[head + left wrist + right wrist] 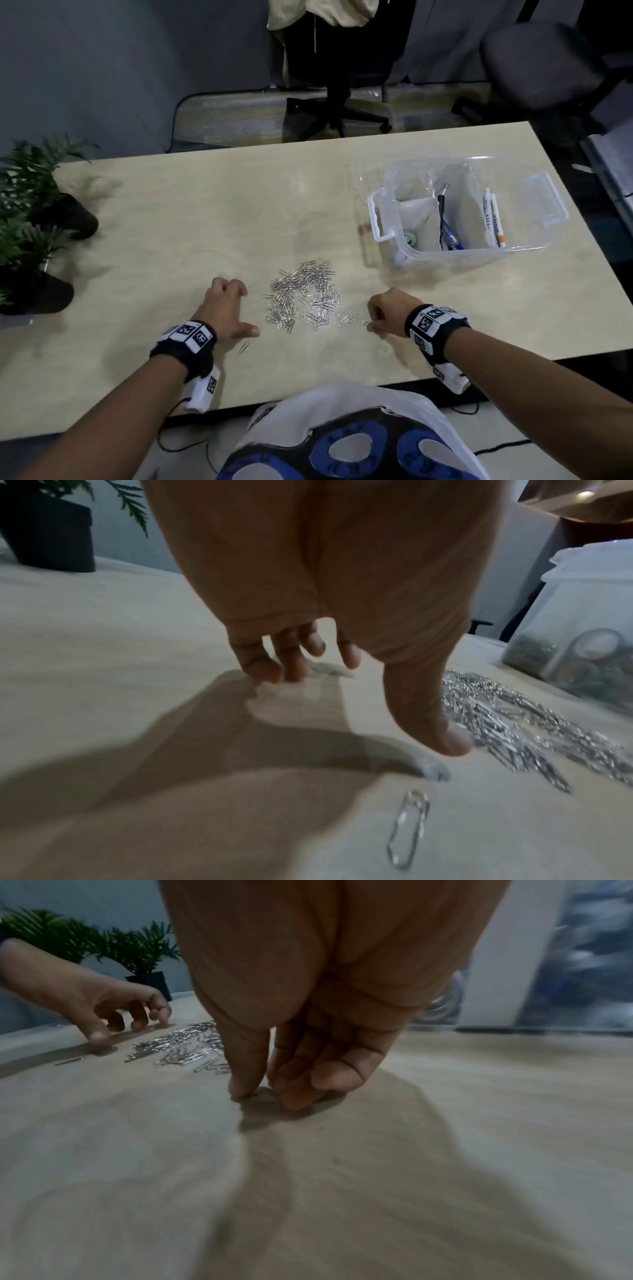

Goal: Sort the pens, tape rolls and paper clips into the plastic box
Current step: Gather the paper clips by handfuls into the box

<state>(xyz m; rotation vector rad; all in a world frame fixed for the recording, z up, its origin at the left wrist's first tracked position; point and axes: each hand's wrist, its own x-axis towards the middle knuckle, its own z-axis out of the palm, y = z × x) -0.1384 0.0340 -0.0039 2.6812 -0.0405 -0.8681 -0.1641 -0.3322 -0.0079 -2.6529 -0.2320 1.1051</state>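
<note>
The paper clips (303,296) lie heaped on the table (171,212), well apart from the plastic box (469,212) that already holds pens (445,222). The hands flank the heap, likely to herd it together. The left hand (226,308) is spread, fingers down on the wood, holding nothing; a stray clip (407,829) lies near its thumb. The right wrist view shows what the head view hides: the right hand (301,1053) curls thumb to fingertips on the table, whether on a clip I cannot tell.
</note>
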